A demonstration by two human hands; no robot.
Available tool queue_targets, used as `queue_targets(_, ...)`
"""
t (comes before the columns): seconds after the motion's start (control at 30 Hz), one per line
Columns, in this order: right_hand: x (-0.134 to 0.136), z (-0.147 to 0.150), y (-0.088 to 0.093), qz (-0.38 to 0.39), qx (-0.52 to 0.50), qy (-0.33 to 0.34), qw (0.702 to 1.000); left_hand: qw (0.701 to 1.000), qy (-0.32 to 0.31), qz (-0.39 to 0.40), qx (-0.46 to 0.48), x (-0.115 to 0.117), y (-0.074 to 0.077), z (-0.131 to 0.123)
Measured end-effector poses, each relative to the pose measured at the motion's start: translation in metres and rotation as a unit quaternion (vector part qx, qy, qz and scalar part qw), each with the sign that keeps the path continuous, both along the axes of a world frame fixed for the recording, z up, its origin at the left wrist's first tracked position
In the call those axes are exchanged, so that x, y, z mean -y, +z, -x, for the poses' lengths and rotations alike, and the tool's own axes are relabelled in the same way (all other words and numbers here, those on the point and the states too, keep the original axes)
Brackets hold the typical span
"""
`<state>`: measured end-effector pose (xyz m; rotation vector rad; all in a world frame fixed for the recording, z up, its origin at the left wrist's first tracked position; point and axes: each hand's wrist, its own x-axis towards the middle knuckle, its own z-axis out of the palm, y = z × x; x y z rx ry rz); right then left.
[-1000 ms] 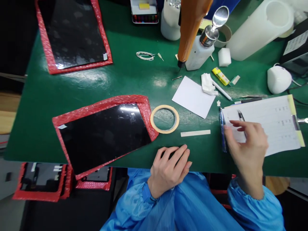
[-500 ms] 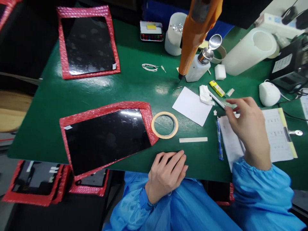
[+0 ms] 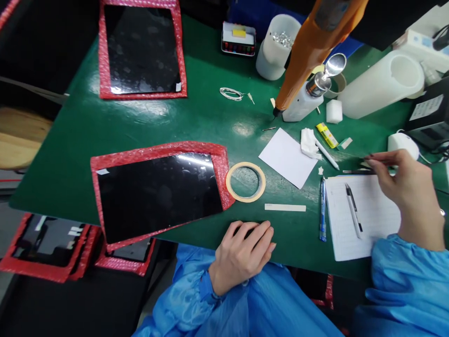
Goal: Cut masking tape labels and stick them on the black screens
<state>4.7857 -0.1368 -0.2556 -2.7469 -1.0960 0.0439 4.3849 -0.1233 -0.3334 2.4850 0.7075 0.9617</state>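
Notebook [image 3: 380,196], its ruled white pages flat, lies in the head view near the worktop's [image 3: 196,119] right end, a slim pen [image 3: 354,213] across it. A slender dark tool [image 3: 356,172] runs along its far edge. Just there the right hand [image 3: 409,185] hangs, fingers curled, thumb and forefinger nearly meeting; the fingertips are too unclear to tell whether they grip anything. The left hand [image 3: 243,252] rests palm down over the worktop's near edge, fingers loosely bent, seemingly empty. Beyond it, a cream tape ring [image 3: 229,182] touches crinkled red bubble wrap [image 3: 157,150] under a glossy black panel [image 3: 159,196].
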Motion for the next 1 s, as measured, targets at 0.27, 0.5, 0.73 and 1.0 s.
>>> queue_targets(0.27,0.012,0.076,0.002,-0.056,-0.095,0.445,0.889,1.000,-0.003,0.008,0.002,-0.001,0.001,-0.002)
queue_targets(0.5,-0.010,0.118,-0.012,0.015,0.009,0.599,0.801,1.000,-0.004,0.007,0.009,-0.001,0.001,0.000)
queue_targets(0.73,-0.009,0.123,-0.023,-0.018,0.010,0.597,0.802,1.000,-0.007,0.004,0.005,-0.002,0.000,0.000)
queue_targets(1.0,-0.013,0.121,-0.027,-0.003,-0.029,0.607,0.794,1.000,-0.007,0.005,0.002,-0.001,-0.002,0.001)
